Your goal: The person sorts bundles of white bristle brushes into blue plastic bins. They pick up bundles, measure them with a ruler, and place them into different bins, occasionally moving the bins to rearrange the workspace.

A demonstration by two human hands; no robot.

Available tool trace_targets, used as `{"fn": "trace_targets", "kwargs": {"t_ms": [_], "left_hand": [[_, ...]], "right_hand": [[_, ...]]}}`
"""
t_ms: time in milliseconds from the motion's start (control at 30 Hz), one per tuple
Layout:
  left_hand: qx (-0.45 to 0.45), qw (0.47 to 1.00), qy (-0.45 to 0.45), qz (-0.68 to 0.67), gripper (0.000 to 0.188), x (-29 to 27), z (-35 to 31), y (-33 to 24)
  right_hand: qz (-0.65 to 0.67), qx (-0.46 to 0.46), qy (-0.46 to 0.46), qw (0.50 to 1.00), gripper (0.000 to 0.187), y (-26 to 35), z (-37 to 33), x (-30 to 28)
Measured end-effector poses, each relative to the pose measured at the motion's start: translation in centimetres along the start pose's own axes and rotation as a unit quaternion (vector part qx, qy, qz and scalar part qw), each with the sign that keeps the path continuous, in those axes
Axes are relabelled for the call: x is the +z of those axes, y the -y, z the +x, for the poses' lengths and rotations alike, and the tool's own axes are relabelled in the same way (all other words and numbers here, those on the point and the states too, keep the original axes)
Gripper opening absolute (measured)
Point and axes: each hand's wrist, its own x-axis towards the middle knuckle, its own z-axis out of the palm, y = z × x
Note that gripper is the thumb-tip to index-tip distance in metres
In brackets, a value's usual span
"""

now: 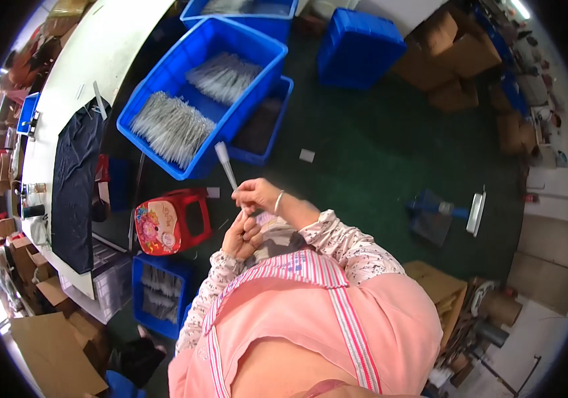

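In front of my chest, my right hand (257, 194) pinches a slim brush-like piece (226, 164). Its wider white end points up and left toward a large blue bin, and the rest is a thin, pale stem. Just below, my left hand (241, 237) is closed, its fingertips meeting the lower end of the same piece by my right fingers. My hands hide that lower end. The large blue bin (203, 162) holds two heaps of similar thin pieces, a clear-silver heap (171, 129) and a whiter heap (223, 77).
A red stool (158, 227) stands left of my hands. Nearby are a smaller blue bin (139, 292) with bundles and a white table (49, 149) with dark cloth (77, 192). A dustpan (433, 222) lies right on the green floor. Cardboard boxes (463, 50) stand behind.
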Motion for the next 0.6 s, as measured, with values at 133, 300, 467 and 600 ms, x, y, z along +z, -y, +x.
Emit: {"fn": "trace_targets", "kwargs": {"t_ms": [133, 300, 467, 600], "left_hand": [[-0.124, 0.991, -0.024, -0.043, 0.017, -0.1, 1.9, 0.1], [-0.202, 0.967, -0.128, -0.083, 0.017, 2.0, 8.9, 0.8], [-0.196, 0.976, -0.092, -0.034, 0.015, 4.5, 18.3, 3.9], [-0.167, 0.976, -0.117, 0.080, 0.013, 7.4, 24.4, 6.5]], "right_hand": [[0.042, 0.000, -0.079, 0.996, 0.016, -0.9, -1.7, -3.2], [0.128, 0.052, -0.165, 0.977, 0.018, 0.6, -2.1, -9.5], [0.073, 0.022, -0.201, 0.977, 0.019, 7.8, -3.4, -16.8], [-0.013, -0.019, -0.253, 0.967, 0.021, 12.5, -4.3, -21.8]]}}
